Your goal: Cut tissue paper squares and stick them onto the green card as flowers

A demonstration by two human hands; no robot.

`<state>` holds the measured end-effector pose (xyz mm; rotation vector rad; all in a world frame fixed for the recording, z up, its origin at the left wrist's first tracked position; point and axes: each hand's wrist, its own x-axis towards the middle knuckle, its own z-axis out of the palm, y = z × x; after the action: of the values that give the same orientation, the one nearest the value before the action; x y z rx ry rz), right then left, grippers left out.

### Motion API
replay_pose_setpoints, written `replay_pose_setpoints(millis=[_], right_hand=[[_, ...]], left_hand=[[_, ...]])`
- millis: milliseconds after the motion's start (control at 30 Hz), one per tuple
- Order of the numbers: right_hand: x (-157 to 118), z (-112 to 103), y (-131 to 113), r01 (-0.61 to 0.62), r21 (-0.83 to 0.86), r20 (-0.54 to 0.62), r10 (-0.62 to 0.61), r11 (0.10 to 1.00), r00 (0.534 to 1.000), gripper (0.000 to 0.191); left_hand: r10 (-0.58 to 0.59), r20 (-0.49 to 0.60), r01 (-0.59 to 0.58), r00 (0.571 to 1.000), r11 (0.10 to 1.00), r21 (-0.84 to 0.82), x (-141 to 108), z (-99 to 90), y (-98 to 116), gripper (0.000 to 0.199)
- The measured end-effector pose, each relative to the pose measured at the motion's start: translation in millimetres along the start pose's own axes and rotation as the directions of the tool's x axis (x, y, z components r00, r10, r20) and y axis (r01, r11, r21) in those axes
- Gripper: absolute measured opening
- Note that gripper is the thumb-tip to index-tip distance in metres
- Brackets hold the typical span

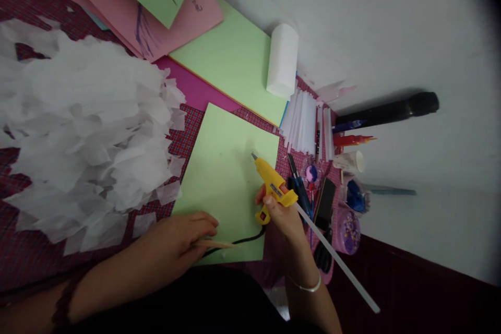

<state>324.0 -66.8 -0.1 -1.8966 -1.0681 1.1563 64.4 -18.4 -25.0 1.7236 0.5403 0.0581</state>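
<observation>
In the head view my right hand (287,219) is closed round the handle of a yellow hot glue gun (276,181). Its nozzle points up and left above a pale green sheet of card (223,167). From the gun's back end sticks a long translucent glue stick (340,261), and a black cord (250,238) runs down from the handle across the card. My left hand (186,235) rests at the card's lower left edge, its fingers closed on a thin pale wooden stick (217,243) that points right and crosses the cord.
A large heap of white tissue paper pieces (94,109) covers the left. Green and pink sheets (235,57) lie at the back with a white roll (282,60). Along the wall are spare glue sticks (300,121), a box cutter (293,166), a paper cup (350,162) and a purple tub (347,232).
</observation>
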Motion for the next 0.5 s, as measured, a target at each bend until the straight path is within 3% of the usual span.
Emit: replay_pose_setpoints(millis=[133,400,500], right_hand=[[-2,-2,-6,0.049,-0.026,0.062,-0.047,0.998,0.997,0.038],[-1,-1,9,-0.06,0.044,-0.035,0.062,0.997,0.997,0.042],[-2,-1,11,-0.043,0.064,-0.066,0.047,0.997,0.997,0.041]], left_hand=[[-0.019,-0.004,0.019,1.0,1.0,0.003,0,-1.0,1,0.025],[-0.01,-0.029,0.009,1.0,1.0,-0.022,0,0.3,0,0.025],[-0.009,-0.034,0.008,0.999,0.999,-0.031,0,0.4,0,0.025]])
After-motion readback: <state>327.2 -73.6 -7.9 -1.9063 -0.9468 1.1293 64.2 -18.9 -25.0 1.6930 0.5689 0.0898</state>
